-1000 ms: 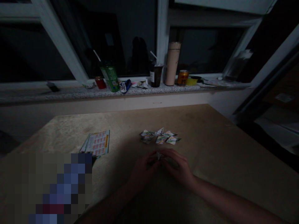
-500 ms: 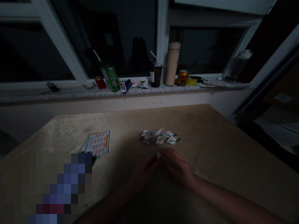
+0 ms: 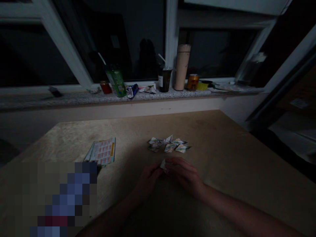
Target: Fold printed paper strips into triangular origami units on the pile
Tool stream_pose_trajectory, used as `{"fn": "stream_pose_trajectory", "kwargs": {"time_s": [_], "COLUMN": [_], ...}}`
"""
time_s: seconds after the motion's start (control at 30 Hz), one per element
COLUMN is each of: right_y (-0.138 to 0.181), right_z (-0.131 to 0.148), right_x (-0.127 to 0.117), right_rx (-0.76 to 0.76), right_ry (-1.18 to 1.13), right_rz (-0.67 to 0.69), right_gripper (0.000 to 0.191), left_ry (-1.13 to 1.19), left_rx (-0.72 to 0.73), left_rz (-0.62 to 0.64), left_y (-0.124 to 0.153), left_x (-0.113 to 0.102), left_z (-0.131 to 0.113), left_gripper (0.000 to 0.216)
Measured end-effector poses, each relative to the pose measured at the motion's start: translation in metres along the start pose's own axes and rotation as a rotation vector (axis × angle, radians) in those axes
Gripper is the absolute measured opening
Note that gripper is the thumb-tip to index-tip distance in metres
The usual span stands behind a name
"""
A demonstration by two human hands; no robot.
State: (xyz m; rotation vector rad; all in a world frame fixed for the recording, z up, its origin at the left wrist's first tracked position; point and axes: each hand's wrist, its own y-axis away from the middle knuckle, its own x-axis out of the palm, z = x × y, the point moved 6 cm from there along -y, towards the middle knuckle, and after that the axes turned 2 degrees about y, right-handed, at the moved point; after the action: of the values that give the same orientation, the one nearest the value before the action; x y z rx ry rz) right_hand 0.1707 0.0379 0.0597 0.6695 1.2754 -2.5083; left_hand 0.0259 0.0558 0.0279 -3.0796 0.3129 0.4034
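Note:
The room is dim. My left hand [image 3: 148, 181] and my right hand [image 3: 185, 177] meet low over a wooden table [image 3: 222, 158], fingers pinched together on one small folded paper piece [image 3: 163, 164], whose pale corner shows between the fingertips. Just beyond my hands lies a little heap of several similar folded printed pieces [image 3: 169, 145]. To the left lies a flat printed sheet with orange blocks [image 3: 102, 153].
A stone window sill [image 3: 74, 97] behind the table carries a green carton with a straw [image 3: 116, 80], a red jar [image 3: 105, 87], a dark cup [image 3: 164, 79], a tall beige tumbler [image 3: 182, 67], an orange can [image 3: 193, 82] and wrappers. A blurred patch covers the lower left.
The paper piece between my fingers has shifted slightly left and turned; both hands stay in the same spot over the table.

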Motion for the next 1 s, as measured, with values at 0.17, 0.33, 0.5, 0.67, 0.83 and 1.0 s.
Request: {"fn": "stream_pose_trajectory", "kwargs": {"time_s": [0.17, 0.33, 0.5, 0.67, 0.83, 1.0], "right_y": [-0.001, -0.003, 0.001, 0.006, 0.008, 0.009], "right_z": [0.002, 0.004, 0.0, -0.006, -0.01, -0.021], "right_x": [0.0, -0.002, 0.001, 0.003, 0.005, 0.009], "right_rx": [-0.011, -0.01, 0.011, 0.097, 0.194, 0.386], "right_ry": [-0.003, -0.016, 0.047, 0.014, -0.056, -0.137], "right_rz": [-0.005, -0.051, -0.062, -0.086, -0.03, 0.015], "right_gripper": [0.034, 0.028, 0.026, 0.021, 0.04, 0.014], "left_ry": [0.111, 0.269, 0.342, 0.282, 0.228, 0.063], "left_rx": [0.002, 0.046, -0.071, -0.12, -0.144, -0.14], "left_rz": [-0.008, 0.112, 0.151, 0.14, 0.172, 0.212], "left_y": [0.001, -0.001, -0.003, -0.002, -0.001, -0.001], "left_x": [-0.004, -0.001, 0.006, 0.01, 0.014, 0.013], "left_z": [-0.001, -0.001, 0.004, 0.006, 0.006, 0.007], "left_gripper": [0.022, 0.026, 0.026, 0.024, 0.021, 0.02]}}
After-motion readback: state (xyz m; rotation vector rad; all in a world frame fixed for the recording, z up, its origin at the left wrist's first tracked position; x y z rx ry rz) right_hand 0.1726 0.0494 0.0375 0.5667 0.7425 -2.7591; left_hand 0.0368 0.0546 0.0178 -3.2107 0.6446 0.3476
